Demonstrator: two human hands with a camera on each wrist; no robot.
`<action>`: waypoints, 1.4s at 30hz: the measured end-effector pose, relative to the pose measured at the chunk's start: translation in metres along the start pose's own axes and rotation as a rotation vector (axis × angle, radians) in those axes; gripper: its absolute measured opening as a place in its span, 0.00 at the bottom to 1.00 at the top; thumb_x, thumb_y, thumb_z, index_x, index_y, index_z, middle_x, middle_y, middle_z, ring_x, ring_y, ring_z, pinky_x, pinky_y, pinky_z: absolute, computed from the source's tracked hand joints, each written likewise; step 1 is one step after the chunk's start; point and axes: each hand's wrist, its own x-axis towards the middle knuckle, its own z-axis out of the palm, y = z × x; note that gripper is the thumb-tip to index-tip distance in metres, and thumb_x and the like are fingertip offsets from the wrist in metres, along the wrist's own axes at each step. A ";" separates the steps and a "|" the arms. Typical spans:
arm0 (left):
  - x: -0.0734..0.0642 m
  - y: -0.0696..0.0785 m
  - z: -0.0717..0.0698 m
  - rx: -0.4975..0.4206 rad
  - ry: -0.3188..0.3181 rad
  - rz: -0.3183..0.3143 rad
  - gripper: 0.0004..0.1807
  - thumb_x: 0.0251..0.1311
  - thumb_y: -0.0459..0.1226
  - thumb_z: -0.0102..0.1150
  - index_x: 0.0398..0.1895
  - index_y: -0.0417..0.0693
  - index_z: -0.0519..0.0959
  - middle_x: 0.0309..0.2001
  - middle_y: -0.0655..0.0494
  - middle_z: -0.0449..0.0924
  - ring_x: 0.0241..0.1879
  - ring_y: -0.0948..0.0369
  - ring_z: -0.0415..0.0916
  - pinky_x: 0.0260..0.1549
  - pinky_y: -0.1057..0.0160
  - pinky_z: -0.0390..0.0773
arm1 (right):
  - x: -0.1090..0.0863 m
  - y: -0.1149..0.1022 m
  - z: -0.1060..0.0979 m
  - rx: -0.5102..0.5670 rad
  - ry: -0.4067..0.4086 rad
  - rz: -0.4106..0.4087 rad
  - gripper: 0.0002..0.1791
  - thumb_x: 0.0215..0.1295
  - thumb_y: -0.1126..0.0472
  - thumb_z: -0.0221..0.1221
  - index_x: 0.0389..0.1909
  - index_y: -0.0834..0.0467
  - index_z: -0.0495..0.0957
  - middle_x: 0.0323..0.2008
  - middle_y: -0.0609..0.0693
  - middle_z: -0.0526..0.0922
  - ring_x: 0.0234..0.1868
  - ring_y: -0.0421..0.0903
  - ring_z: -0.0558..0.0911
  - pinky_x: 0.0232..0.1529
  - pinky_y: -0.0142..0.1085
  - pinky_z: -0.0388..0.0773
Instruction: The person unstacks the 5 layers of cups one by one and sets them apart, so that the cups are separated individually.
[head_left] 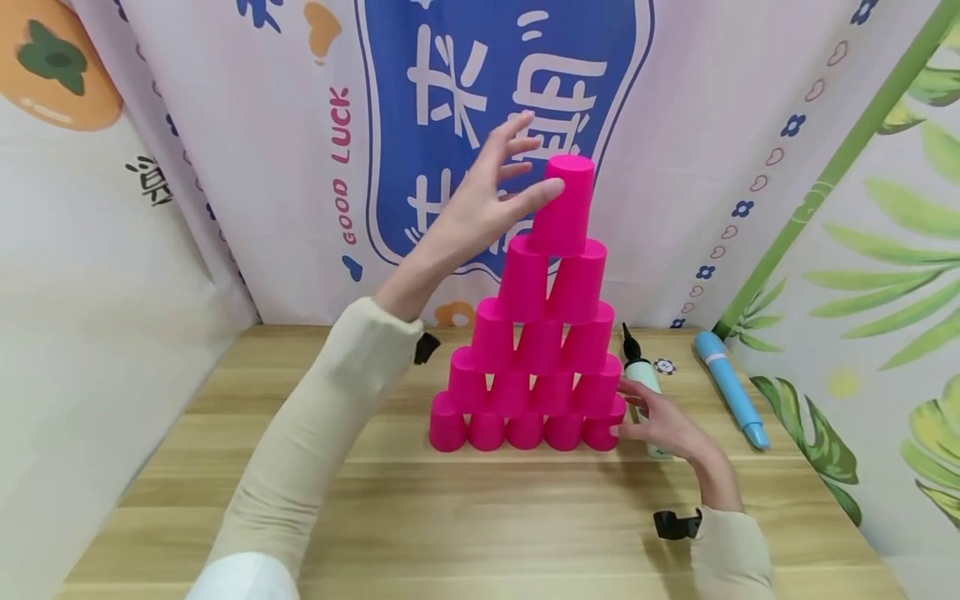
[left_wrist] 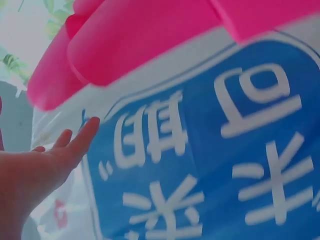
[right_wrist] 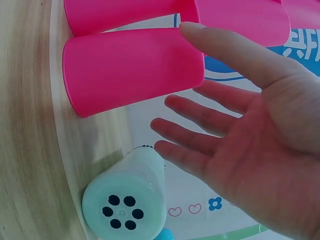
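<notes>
A pyramid of upside-down bright pink cups stands on the table in five tiers, narrowing to one top cup. Up beside that cup is my left hand, its fingers spread and its thumb overlapping the cup's side in the head view. In the left wrist view, the left hand's fingers point past the pink cups above. Low on the other side, my right hand reaches to the bottom-right cup. Its fingers are extended, and the thumb tip is right at that cup's narrow end in the right wrist view.
Behind the right hand lies a mint-green hand pump with a black nozzle. A small round patterned disc and a light-blue pen-shaped tube lie farther right. Printed cloth hangs behind the wooden table.
</notes>
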 end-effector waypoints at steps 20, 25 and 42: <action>0.020 0.003 0.013 -0.064 -0.002 -0.096 0.40 0.53 0.41 0.69 0.69 0.54 0.62 0.58 0.56 0.73 0.52 0.61 0.73 0.46 0.62 0.79 | 0.008 0.004 0.001 0.012 -0.064 -0.014 0.43 0.58 0.58 0.67 0.72 0.59 0.56 0.64 0.61 0.69 0.65 0.65 0.65 0.60 0.61 0.65; 0.014 0.008 -0.008 -0.050 0.099 -0.043 0.38 0.54 0.38 0.68 0.68 0.50 0.63 0.57 0.54 0.73 0.53 0.60 0.72 0.48 0.62 0.78 | 0.007 0.003 -0.002 0.009 -0.071 0.017 0.44 0.58 0.56 0.67 0.72 0.58 0.56 0.64 0.60 0.68 0.65 0.64 0.65 0.59 0.60 0.67; -0.084 -0.142 -0.085 0.126 0.299 -0.504 0.33 0.55 0.33 0.66 0.64 0.42 0.65 0.57 0.44 0.71 0.54 0.52 0.69 0.54 0.54 0.73 | 0.009 0.001 -0.002 -0.063 -0.052 -0.010 0.39 0.62 0.56 0.64 0.69 0.65 0.59 0.59 0.63 0.71 0.59 0.62 0.71 0.56 0.56 0.72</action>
